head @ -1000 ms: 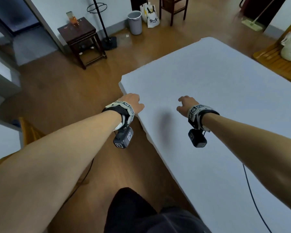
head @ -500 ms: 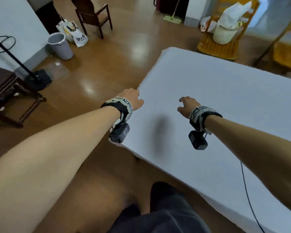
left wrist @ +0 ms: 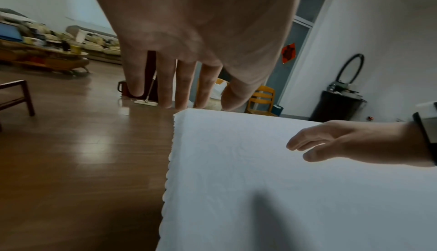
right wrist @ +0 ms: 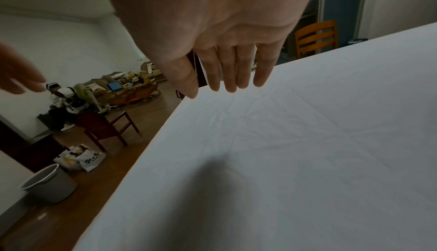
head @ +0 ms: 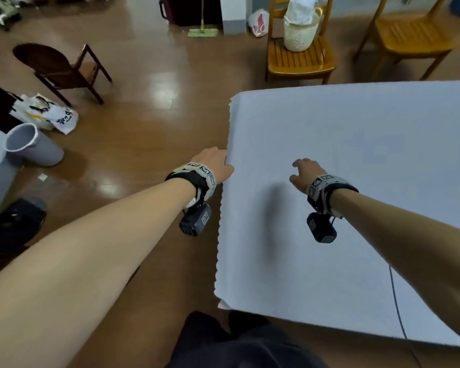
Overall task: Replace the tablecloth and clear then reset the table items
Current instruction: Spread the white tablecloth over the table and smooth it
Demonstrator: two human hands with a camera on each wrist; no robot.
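Observation:
A white tablecloth (head: 343, 181) with a scalloped edge lies spread flat over the table and nothing stands on it. My left hand (head: 215, 166) is at the cloth's left edge near the far corner. In the left wrist view its fingers (left wrist: 165, 86) hang straight and hold nothing. My right hand (head: 304, 171) hovers just above the cloth (right wrist: 307, 152), a little in from that edge. Its straight fingers (right wrist: 234, 71) point down and are empty, and its shadow falls on the cloth.
A yellow wooden chair (head: 300, 62) carrying a pale basket (head: 299, 33) stands beyond the table, a second yellow chair (head: 409, 35) to its right. A dark chair (head: 61, 67), white bags (head: 48, 115), a grey bin (head: 29, 146) and a mop (head: 202, 31) are on the floor at left. A thin cable (head: 396, 301) hangs by my right arm.
The view has swung round the table's corner, bringing the yellow chairs into sight. Both hands keep much the same pose, the left at the cloth's edge and the right over the cloth.

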